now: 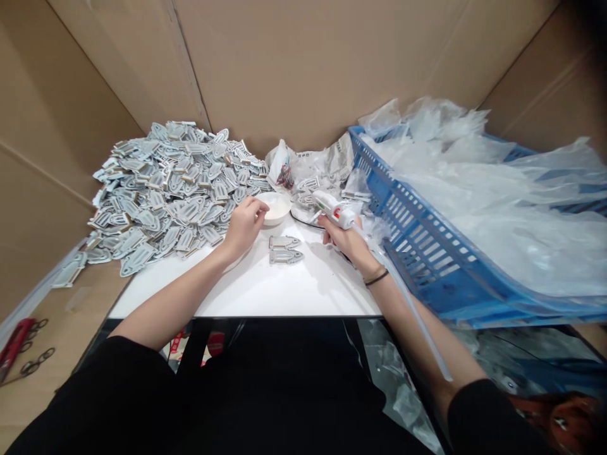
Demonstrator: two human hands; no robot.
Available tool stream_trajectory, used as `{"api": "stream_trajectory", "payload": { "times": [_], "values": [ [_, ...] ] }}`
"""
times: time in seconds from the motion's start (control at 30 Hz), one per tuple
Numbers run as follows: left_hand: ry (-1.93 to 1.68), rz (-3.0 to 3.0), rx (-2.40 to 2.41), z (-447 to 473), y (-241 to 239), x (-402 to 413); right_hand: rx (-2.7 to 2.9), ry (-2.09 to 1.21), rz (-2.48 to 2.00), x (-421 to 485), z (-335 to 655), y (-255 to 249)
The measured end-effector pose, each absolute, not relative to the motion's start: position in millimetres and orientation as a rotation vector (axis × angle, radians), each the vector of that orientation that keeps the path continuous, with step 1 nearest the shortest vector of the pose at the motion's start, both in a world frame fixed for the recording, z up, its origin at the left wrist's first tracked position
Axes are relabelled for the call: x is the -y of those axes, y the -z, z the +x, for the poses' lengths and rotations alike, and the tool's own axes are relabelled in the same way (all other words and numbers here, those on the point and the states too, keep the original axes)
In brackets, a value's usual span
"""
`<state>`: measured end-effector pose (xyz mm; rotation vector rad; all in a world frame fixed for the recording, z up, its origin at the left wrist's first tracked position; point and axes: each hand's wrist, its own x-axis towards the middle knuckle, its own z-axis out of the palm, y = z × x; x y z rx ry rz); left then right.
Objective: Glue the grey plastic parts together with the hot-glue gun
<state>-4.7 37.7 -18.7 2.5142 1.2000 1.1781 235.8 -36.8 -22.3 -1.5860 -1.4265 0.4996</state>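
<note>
My right hand point(345, 241) is wrapped around a white hot glue gun point(337, 212), and a long translucent glue stick point(420, 325) trails from its back end over my forearm. My left hand point(246, 221) is at the left rim of a small white bowl point(277, 207), thumb and fingertips pinched together. Whether something sits between those fingertips cannot be made out. Below the bowl, two grey pointed metal-look pieces point(286, 256) with slots lie side by side on the white tabletop point(284, 294).
A large heap of similar grey pieces point(175, 189) covers the table's left side. At right, a blue plastic crate point(408, 234) overflows with clear plastic bags point(516, 208). Crumpled plastic packaging point(313, 164) lies behind the bowl. Cardboard walls point(303, 69) surround the table. Red-handled scissors point(16, 344) lie far left.
</note>
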Motion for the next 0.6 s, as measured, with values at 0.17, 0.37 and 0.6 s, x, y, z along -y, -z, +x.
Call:
{"api": "stream_trajectory", "payload": {
  "times": [0.17, 0.37, 0.6],
  "values": [
    [-1.225, 2.342, -1.094, 1, 13, -31, 1.426, -0.497, -1.596, 37, 236, 23],
    [-1.264, 2.264, -1.159, -3, 8, -32, 1.429, -0.504, -1.599, 36, 237, 24],
    [-1.306, 2.414, -1.174, -9, 16, -54, 1.458, -0.519, -1.63, 37, 234, 22]
  ]
}}
